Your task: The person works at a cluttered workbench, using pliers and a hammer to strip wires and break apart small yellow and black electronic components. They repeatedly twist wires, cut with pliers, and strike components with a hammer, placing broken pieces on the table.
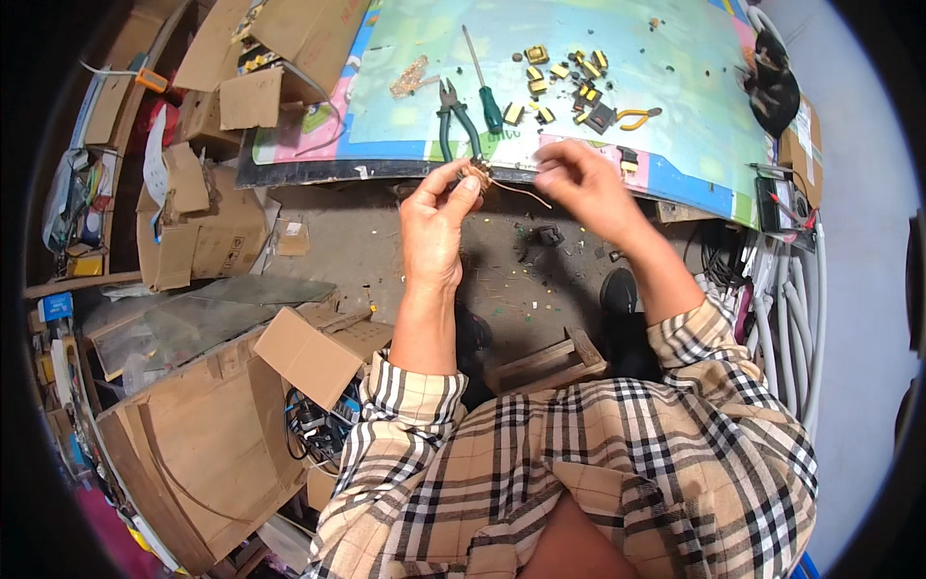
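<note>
Over the table's front edge, my left hand (pixel 436 217) pinches a small copper wire coil (pixel 476 174) between thumb and fingers. A loose strand of copper wire (pixel 521 191) sticks out from it to the right. Just right of the coil is my right hand (pixel 588 188), its fingers bent and thumb apart, with nothing visible in them. Beyond my left hand lie pliers with dark green handles (pixel 449 111) and a green-handled screwdriver (pixel 489 108). Several small yellow-and-black transformer-like parts (pixel 536 85) are scattered farther back, beside yellow-handled pliers (pixel 637 118). A tangle of copper wire (pixel 410 77) rests at the left.
The table (pixel 405 159) has a colourful printed cover. Cardboard boxes (pixel 227 232) crowd the left side, one open box (pixel 309 357) holding cables. A dark bundle (pixel 772 87) sits at the table's right end, above grey pipes (pixel 793 328). A wooden frame (pixel 550 362) stands between my feet.
</note>
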A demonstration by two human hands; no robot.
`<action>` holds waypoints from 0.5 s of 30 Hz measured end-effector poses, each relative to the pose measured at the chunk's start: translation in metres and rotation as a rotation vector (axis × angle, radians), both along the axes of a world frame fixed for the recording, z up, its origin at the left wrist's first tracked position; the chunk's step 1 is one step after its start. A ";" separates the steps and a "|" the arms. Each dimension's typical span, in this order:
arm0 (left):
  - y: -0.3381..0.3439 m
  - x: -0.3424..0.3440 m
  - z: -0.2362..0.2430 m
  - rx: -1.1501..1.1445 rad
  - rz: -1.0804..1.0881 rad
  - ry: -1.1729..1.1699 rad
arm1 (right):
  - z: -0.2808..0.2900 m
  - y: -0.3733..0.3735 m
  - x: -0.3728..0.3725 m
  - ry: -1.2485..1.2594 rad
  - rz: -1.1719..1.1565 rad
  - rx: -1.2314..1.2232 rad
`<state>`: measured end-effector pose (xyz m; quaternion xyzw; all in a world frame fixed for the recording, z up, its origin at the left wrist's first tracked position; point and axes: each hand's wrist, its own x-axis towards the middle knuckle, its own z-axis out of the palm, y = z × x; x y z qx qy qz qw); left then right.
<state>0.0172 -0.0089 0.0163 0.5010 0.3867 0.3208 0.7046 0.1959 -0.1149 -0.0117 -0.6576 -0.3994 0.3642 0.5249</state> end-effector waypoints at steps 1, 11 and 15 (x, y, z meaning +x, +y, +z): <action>-0.003 0.002 -0.002 -0.063 -0.012 -0.039 | 0.006 -0.001 -0.016 0.214 0.041 0.021; -0.037 0.020 -0.011 0.321 -0.074 0.226 | -0.009 -0.004 -0.022 0.434 0.034 0.120; -0.043 0.021 -0.007 0.671 0.030 0.362 | -0.011 -0.006 -0.020 0.324 0.082 0.087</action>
